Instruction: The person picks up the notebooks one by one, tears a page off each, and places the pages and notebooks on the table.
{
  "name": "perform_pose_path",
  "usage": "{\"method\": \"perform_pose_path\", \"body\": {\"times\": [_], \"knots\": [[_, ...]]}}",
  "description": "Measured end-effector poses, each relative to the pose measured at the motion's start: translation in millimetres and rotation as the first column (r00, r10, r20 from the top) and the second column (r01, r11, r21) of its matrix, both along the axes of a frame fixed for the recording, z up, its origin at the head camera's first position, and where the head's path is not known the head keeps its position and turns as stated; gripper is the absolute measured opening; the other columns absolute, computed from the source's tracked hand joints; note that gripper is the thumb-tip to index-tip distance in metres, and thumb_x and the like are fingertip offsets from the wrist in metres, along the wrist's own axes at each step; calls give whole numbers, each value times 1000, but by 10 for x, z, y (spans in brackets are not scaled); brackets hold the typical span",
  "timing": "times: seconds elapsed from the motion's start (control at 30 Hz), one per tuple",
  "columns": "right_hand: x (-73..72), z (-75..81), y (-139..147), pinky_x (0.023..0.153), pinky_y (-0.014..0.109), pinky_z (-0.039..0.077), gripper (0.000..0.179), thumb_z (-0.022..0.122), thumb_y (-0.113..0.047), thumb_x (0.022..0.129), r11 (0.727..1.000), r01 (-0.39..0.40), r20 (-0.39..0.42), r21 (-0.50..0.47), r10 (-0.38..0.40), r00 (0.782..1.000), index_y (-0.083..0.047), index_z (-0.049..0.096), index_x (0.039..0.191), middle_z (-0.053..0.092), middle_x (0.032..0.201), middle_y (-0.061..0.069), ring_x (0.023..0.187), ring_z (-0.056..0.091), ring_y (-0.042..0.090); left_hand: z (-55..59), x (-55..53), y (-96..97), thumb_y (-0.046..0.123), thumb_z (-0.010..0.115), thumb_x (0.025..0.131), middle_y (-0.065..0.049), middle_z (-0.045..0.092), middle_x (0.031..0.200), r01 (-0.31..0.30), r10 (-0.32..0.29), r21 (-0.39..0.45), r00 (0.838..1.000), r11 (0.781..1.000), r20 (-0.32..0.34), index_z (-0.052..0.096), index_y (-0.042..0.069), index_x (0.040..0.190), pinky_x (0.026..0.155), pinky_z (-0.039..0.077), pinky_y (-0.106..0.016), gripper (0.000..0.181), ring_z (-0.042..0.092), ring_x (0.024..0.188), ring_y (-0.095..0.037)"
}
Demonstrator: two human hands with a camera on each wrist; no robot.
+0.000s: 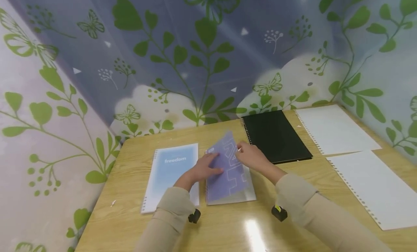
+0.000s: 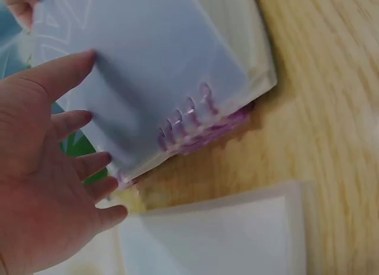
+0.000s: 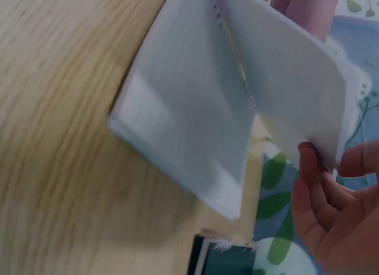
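A spiral notebook with a purple cover [image 1: 224, 185] lies mid-table, its cover lifted on the right over white pages [image 3: 177, 115]. My right hand [image 1: 254, 156] pinches the cover's free edge between thumb and fingers; in the right wrist view, that hand [image 3: 343, 207] grips the raised cover [image 3: 296, 79]. With fingers spread, my left hand [image 1: 202, 168] touches the cover near its bound side. Purple binding rings [image 2: 192, 118] show in the left wrist view, beside the left hand [image 2: 53, 150]. Left of this notebook lies a blue-and-white notebook [image 1: 174, 179] marked "freedom".
A black spiral-bound cover [image 1: 275, 136] lies behind my right hand. Two white sheets with punched edges, a far sheet [image 1: 335, 129] and a near sheet [image 1: 378, 187], lie at the right. A small paper scrap [image 1: 113, 203] is at the left. Patterned curtain [image 1: 182, 64] borders the table.
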State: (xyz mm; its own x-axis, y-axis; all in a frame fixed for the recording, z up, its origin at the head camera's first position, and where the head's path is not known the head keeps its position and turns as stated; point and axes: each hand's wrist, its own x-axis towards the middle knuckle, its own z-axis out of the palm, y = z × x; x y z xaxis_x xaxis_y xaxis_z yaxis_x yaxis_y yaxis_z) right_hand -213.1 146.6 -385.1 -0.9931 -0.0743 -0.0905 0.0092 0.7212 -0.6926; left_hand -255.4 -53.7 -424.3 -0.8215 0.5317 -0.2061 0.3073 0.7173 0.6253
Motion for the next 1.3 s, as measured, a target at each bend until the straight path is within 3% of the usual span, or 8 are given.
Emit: {"method": "perform_pose_path", "body": {"times": [0.23,0.33,0.5,0.7,0.97,1.13,1.23,1.3], "knots": [[23,-256,189,65,34,47,45,51,-16,86,984,-2,54,178,-8,998,1,46,127,62,102,11,80,57,21,-29,101,83,48,65,79,-15,12,154,29,-52,-283,996,959,-74,27,20,146,111,18,-56,82,8,141,-40],[62,-355,215,65,35,49,53,55,-10,83,975,-27,51,221,16,999,5,41,131,62,103,13,77,56,21,-48,138,98,50,64,79,-12,10,155,23,-52,-318,995,948,-81,28,22,146,111,17,-57,81,4,141,-39],[160,-477,208,93,51,45,61,62,-18,83,922,-141,89,361,117,989,5,38,135,49,131,25,114,53,36,-22,221,140,51,64,79,-12,10,155,4,-31,-377,997,926,-66,30,22,145,112,14,-57,80,1,142,-38],[226,-487,178,83,50,49,54,63,-27,84,864,-204,104,461,176,979,-5,48,131,52,120,20,103,55,32,63,297,160,49,68,76,-13,16,153,-15,-16,-387,997,922,-76,36,20,142,112,13,-57,79,8,141,-39],[205,-456,266,82,47,49,49,63,-29,83,904,-205,76,376,190,979,-9,51,126,54,114,14,96,56,27,40,251,192,49,69,75,-14,16,152,-24,-28,-399,992,916,-124,38,19,141,111,11,-58,78,9,140,-40],[161,-383,637,80,50,48,51,53,-34,90,958,-85,-23,273,95,995,-6,47,132,54,118,16,102,56,31,118,198,369,45,63,81,-15,16,153,-96,21,-286,966,953,-257,41,17,139,110,9,-60,69,11,139,-40],[101,-366,1039,83,55,45,54,48,-33,93,974,25,-76,225,-8,997,1,41,134,48,124,25,110,49,42,216,138,529,40,59,86,-15,23,150,-249,211,-95,932,964,-296,41,14,138,109,16,-59,61,18,138,-40],[50,-380,1320,89,60,39,58,45,-34,95,978,84,-57,193,-74,996,6,34,136,39,130,33,116,39,49,254,83,657,36,57,87,-16,30,147,-360,368,79,898,930,-241,41,10,137,109,22,-56,58,23,135,-40]]}}
